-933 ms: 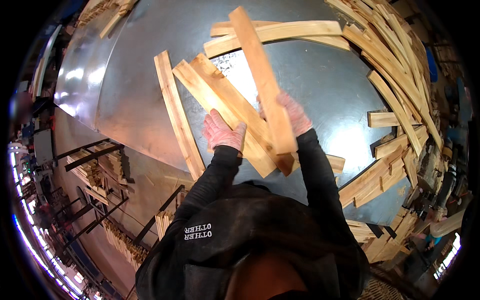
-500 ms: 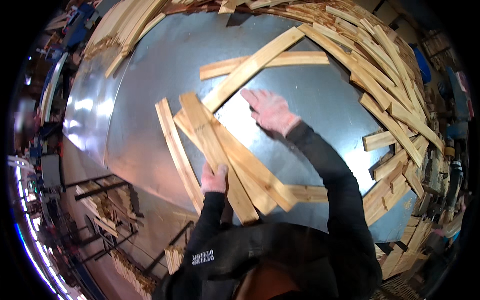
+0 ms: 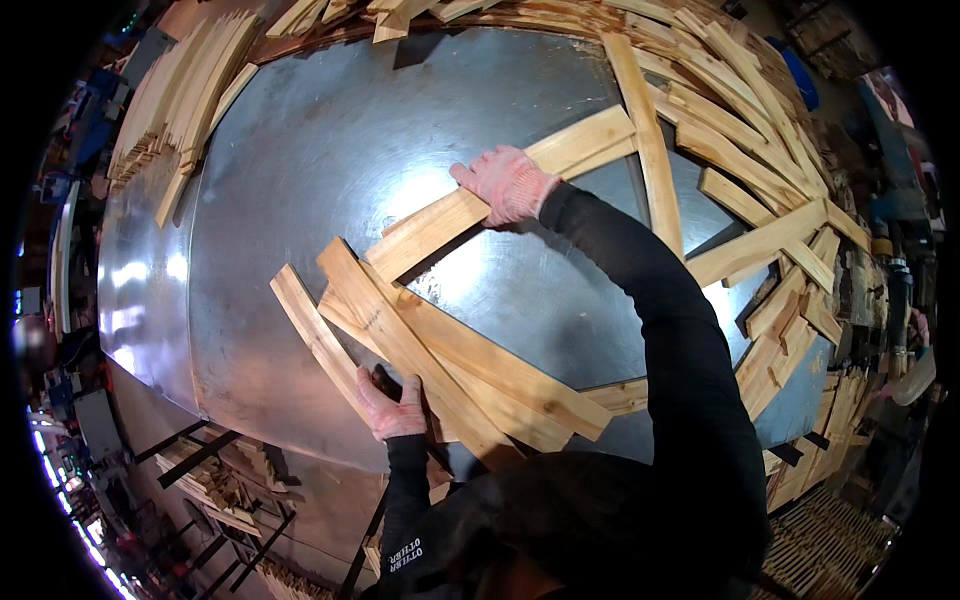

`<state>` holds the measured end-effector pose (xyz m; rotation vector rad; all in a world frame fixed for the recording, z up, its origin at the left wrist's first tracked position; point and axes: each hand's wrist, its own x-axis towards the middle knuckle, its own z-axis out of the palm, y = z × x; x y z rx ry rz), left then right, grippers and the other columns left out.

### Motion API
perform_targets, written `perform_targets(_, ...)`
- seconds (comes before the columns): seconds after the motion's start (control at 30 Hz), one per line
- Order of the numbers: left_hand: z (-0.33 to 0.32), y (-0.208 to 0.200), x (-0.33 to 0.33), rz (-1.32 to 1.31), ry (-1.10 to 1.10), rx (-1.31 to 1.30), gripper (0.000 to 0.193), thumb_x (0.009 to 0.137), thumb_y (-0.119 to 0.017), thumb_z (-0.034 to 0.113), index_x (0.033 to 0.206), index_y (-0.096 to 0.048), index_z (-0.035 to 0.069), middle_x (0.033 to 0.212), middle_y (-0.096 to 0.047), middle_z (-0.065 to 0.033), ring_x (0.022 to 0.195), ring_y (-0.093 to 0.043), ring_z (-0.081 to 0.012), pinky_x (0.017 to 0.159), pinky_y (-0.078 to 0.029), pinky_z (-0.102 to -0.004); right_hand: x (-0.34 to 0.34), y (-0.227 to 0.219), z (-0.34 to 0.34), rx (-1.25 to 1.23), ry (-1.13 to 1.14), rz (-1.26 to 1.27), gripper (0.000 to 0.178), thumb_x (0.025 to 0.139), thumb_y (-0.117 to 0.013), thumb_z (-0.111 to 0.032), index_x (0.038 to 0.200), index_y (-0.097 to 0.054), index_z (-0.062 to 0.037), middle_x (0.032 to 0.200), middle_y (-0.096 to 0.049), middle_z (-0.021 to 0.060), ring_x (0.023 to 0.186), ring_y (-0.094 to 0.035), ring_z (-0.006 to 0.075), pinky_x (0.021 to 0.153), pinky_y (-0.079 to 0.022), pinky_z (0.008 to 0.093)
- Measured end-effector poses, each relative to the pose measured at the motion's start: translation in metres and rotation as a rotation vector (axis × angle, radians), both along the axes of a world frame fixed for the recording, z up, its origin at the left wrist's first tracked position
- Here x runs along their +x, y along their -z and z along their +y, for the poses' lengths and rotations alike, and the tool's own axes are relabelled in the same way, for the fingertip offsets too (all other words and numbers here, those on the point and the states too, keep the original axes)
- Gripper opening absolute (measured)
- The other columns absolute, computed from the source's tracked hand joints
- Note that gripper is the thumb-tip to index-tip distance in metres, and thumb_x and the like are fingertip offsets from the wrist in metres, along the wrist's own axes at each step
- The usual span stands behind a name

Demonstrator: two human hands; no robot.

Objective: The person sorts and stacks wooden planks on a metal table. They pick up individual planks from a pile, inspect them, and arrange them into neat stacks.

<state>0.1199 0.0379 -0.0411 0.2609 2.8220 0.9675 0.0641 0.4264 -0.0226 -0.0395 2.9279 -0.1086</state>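
Both my hands wear pinkish-white knit gloves. My right hand (image 3: 508, 185) is closed over a pale wooden board (image 3: 435, 232) lying slantwise on the metal-topped table; a second board shows partly beneath it. My left hand (image 3: 393, 405) has its thumb and fingers apart. It rests between a narrow board (image 3: 318, 335) on its left and the top board (image 3: 400, 335) of a small overlapping group on its right. Under that top board lies another wide board (image 3: 500, 355), angled toward the near right.
Many loose boards (image 3: 740, 130) are heaped along the table's right and far edges. A neat stack of boards (image 3: 185, 90) sits at the far left. The sheet-metal table top (image 3: 270, 170) is shiny. Racks with more wood (image 3: 215, 480) stand below its near left edge.
My right hand has gone from the bare metal onto the slanting board, which now lies nearly along the one beneath it. My left hand has come off the top board, and its fingers have spread.
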Motion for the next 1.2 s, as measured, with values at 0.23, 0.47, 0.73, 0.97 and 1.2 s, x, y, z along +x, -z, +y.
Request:
perform_targets(0.23,-0.002,0.005,-0.012,0.219,0.124,-0.099,0.068,0.079,-0.074,0.027,0.135,-0.044,0.002,0.132,-0.05,-0.0215,0.122,-0.049,-0.0376,0.102,-0.042,-0.0435,0.062,-0.164,0.029,-0.6,0.077,0.533,0.073,0.083,-0.067,-0.05,0.137,-0.041,-0.0085,0.104,-0.061,0.0087,0.087,-0.062,0.0184,0.073,-0.053,0.0343)
perform_targets(0.47,0.089,-0.086,0.039,-0.013,0.441,0.807,0.083,0.088,-0.068,0.04,0.147,-0.029,-0.004,0.14,-0.046,-0.0177,0.131,-0.043,-0.0252,0.107,-0.036,-0.0349,0.118,-0.235,0.047,-1.735,-0.047,0.884,0.064,0.088,-0.06,-0.059,0.121,-0.059,-0.0029,0.11,-0.068,0.0115,0.097,-0.067,0.0218,0.086,-0.056,0.0381)
perform_targets(0.73,0.048,-0.066,0.116,-1.077,0.671,0.63,0.062,0.089,-0.068,0.035,0.135,-0.047,-0.001,0.117,-0.062,-0.0074,0.103,-0.058,-0.0124,0.084,-0.048,-0.0284,0.117,-0.02,0.006,-1.916,1.0,0.656,0.062,0.09,-0.067,-0.041,0.133,-0.051,0.0014,0.118,-0.063,0.0129,0.1,-0.064,0.0244,0.086,-0.055,0.0392)
perform_targets(0.97,-0.003,-0.04,0.122,-1.249,0.233,0.544,0.052,0.086,-0.074,0.033,0.121,-0.062,-0.003,0.108,-0.067,-0.0064,0.099,-0.061,-0.0134,0.09,-0.046,-0.0279,0.162,0.018,-0.076,-2.238,1.483,0.39,0.053,0.097,-0.054,-0.041,0.138,-0.045,-0.0085,0.132,-0.057,0.0139,0.115,-0.058,0.0332,0.097,-0.049,0.0473)
perform_targets(1.2,-0.015,-0.018,0.113,-0.908,0.038,0.537,0.054,0.087,-0.073,0.032,0.121,-0.059,-0.008,0.105,-0.067,-0.0066,0.094,-0.058,-0.013,0.088,-0.046,-0.0277,0.156,0.048,-0.069,-2.289,1.404,0.515,0.048,0.098,-0.051,-0.043,0.132,-0.048,-0.0094,0.12,-0.061,0.0155,0.109,-0.059,0.0343,0.09,-0.05,0.0548)
